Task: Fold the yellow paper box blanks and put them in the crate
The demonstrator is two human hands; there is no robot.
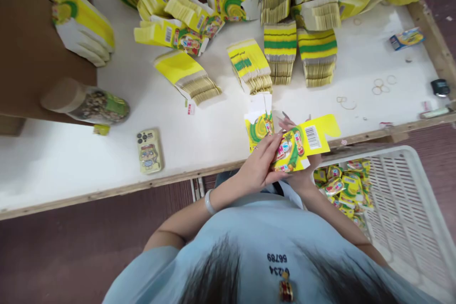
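Observation:
Above the front edge of the table, both hands hold a yellow candy carton [292,148] with green fruit print. A yellow flap with a barcode sticks out to its right. My left hand [257,165] grips the carton's left side, its thumb along the lower edge. Behind the carton, my right hand [303,176] supports it; only some fingertips and the palm's edge show. Another printed carton piece [259,129] with white flaps is just beyond my left fingers; whether that hand touches it I cannot tell. A stack of flat cartons [249,59] lies past it.
Several bundles of flat cartons [280,40] line the back. Formed cartons [166,33] lie in a heap at back left. A phone [148,151] and a jar [101,104] are on the left. Below right, a white basket [402,209] holds candy packets [351,185]. Rubber bands [380,87] lie right.

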